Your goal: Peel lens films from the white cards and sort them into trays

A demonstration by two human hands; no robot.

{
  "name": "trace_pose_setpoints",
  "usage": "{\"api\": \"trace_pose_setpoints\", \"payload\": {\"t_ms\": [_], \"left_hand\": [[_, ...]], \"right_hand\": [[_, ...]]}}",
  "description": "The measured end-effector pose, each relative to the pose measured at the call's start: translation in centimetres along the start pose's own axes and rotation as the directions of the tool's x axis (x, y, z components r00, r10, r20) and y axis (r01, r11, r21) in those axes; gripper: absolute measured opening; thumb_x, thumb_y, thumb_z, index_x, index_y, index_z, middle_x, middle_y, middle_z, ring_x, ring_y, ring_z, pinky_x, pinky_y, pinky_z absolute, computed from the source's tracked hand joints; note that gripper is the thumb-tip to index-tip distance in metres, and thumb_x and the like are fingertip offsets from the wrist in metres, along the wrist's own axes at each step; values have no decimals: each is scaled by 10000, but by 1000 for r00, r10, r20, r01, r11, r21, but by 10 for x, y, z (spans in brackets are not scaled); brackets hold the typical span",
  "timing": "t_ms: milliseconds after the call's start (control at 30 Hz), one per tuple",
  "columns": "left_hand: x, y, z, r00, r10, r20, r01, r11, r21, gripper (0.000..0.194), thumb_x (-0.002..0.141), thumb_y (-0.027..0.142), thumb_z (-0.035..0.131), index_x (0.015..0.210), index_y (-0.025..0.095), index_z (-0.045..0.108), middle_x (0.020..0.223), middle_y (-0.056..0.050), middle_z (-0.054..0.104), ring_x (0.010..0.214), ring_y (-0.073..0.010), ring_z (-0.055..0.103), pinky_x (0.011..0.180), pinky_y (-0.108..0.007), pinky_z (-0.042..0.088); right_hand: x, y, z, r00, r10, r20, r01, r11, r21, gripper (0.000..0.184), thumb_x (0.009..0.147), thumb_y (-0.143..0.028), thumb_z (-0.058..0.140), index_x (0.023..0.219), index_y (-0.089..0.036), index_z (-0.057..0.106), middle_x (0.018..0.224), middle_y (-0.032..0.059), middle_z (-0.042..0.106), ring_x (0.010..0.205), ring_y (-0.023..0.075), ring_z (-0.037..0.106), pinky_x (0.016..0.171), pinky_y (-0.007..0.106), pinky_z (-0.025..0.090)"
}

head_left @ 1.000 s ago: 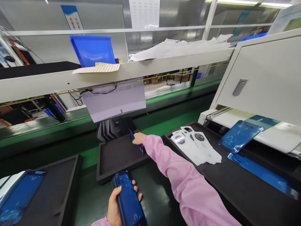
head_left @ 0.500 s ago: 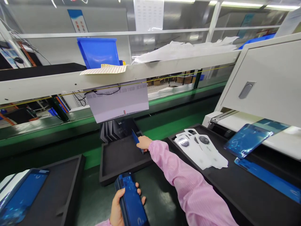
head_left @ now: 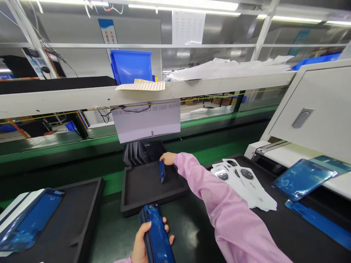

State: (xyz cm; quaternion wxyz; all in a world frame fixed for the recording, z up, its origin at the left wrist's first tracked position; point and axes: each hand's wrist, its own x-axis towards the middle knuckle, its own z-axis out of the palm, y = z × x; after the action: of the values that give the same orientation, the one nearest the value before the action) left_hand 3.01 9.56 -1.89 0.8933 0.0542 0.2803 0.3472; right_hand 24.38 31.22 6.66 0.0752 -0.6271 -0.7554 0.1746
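My left hand, low in the middle, is wrapped round a stack of blue phone back panels, with the thumb across one edge. My right hand reaches forward and pinches the top of another blue phone back panel. That panel hangs near upright over a black foam-edged tray; whether its lower end touches the tray I cannot tell. Several dark panels stand leaning in a row at the tray's back, just left of my right hand.
White panels with round camera cut-outs lie in the right-hand tray. Blue film-covered panels rest at the white machine. Another tray on the left holds blue and white panels. A grey-white box hangs under the shelf.
The view has shifted, so the scene sits further right. My right hand has turned the blue panel and moved its grip to the top end. My left hand keeps hold of the stack.
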Motion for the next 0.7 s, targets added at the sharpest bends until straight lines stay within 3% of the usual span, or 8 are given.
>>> {"api": "trace_pose_setpoints", "payload": {"t_ms": [167, 367, 433, 533, 600, 700], "left_hand": [[0, -1, 0, 1000, 12, -28, -12, 1000, 5, 325, 805, 290, 518, 955, 41, 663, 786, -135, 688, 770, -205, 658, 905, -413, 448], [-1, -1, 1, 998, 17, -55, -16, 1000, 8, 314, 800, 292, 526, 953, 51, 657, 780, -129, 689, 763, -200, 661, 894, -406, 459], [-1, -2, 1, 998, 18, -61, -17, 1000, 12, 315, 802, 293, 525, 952, 50, 656, 775, -130, 688, 757, -200, 661, 894, -406, 459], [-1, -2, 1, 997, 24, -79, -23, 1000, 19, 320, 796, 294, 532, 960, 47, 653, 775, -130, 691, 755, -203, 663, 891, -406, 461], [-1, -2, 1, 996, 21, -89, -20, 1000, 16, 323, 786, 293, 542, 959, 43, 652, 772, -130, 692, 755, -208, 663, 884, -406, 464], [-2, -1, 2, 996, 9, -93, -8, 1000, 6, 327, 775, 296, 552, 948, 39, 657, 763, -130, 690, 741, -213, 662, 867, -400, 471]], "right_hand": [[0, -1, 7, 989, -135, 55, 142, 980, -141, 275, 883, -311, 523, 1122, -177, 544, 1155, 73, 560, 992, 188, 575, 838, 390, 494], [-11, 0, -3, 975, -186, -122, 172, 978, -117, 281, 876, -320, 529, 1110, -167, 554, 1217, 83, 529, 1086, 217, 527, 917, 448, 441], [-12, 4, -14, 971, -127, -204, 119, 992, -51, 291, 879, -332, 521, 1120, -171, 549, 1238, 86, 514, 1098, 221, 519, 923, 450, 435], [-6, 13, -25, 965, 54, -257, -30, 995, 97, 303, 885, -332, 512, 1141, -170, 533, 1197, 82, 537, 1040, 208, 553, 875, 421, 471], [1, 17, -25, 962, 165, -217, -119, 970, 212, 313, 881, -327, 522, 1145, -159, 526, 1152, 77, 558, 990, 199, 576, 831, 402, 495], [8, 22, -18, 964, 241, -109, -185, 908, 376, 314, 882, -324, 522, 1145, -152, 523, 1129, 76, 567, 950, 187, 590, 796, 386, 512]]}}
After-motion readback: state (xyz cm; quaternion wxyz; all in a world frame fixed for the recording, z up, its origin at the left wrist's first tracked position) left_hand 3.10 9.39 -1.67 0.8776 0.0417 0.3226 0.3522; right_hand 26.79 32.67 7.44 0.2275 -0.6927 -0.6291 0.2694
